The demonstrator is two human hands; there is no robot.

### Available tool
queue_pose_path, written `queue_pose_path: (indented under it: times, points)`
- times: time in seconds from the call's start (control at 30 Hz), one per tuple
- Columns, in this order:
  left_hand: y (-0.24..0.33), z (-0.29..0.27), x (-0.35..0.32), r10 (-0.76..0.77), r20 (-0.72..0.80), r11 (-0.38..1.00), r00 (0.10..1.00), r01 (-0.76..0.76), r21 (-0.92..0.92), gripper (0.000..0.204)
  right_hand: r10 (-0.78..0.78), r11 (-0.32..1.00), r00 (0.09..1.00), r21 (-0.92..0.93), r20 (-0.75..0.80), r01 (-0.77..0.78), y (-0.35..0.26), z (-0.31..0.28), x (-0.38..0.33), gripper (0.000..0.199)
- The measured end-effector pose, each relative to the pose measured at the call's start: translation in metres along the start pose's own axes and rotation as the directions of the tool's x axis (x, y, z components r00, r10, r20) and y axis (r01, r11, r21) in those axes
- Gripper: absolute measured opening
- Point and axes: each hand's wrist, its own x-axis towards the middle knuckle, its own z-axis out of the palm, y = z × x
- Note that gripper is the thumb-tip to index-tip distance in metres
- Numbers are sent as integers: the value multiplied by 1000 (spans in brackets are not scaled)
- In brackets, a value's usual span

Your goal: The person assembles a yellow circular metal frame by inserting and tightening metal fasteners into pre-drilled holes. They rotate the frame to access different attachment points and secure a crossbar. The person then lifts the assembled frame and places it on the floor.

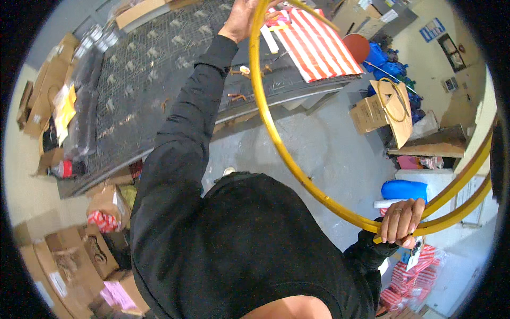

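A long yellow tube (pixel 287 154) runs in a wide loop from the upper edge, over the floor, to the right side. My right hand (pixel 402 223) is closed round two strands of it at the lower right, and a cut end pokes out beside the fingers. At the top, my left hand (pixel 241 20) is at the tube's other side, over the table, its fingers curled behind the tube and partly cut off by the picture's edge. Near it on the table lie a red-and-white striped sheet (pixel 319 48) and several small brass-coloured pieces (pixel 237 97).
The dark-topped table (pixel 133 69) fills the upper left, with cardboard boxes (pixel 69 260) stacked lower left. Across the grey floor (pixel 255 149) stands an open carton (pixel 369 114) with a yellow ring on it. Striped bags (pixel 411 279) lie lower right, near a blue roll (pixel 404 189).
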Motion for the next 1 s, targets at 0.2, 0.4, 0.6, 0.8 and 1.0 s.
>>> queue_pose_path:
  times: [0.2,0.4,0.6,0.8,1.0]
  points:
    - [13,-17,27,-119,136,964,984,147,-221,100,-6,1000,994,-25,110,9,22,9,21,41]
    - [8,-18,11,-74,318,997,945,62,49,95,23,1000,997,15,73,-24,36,22,-9,36]
    - [-29,-9,-18,62,230,943,971,-133,304,46,-75,764,940,-625,-332,-160,35,58,-68,35]
    - [-94,3,-89,-68,69,933,995,38,359,56,-698,436,266,-689,-665,-579,32,113,-125,63]
    - [-90,-137,-242,351,-400,63,847,405,912,33,-733,113,184,-385,-654,-916,27,124,-160,53]
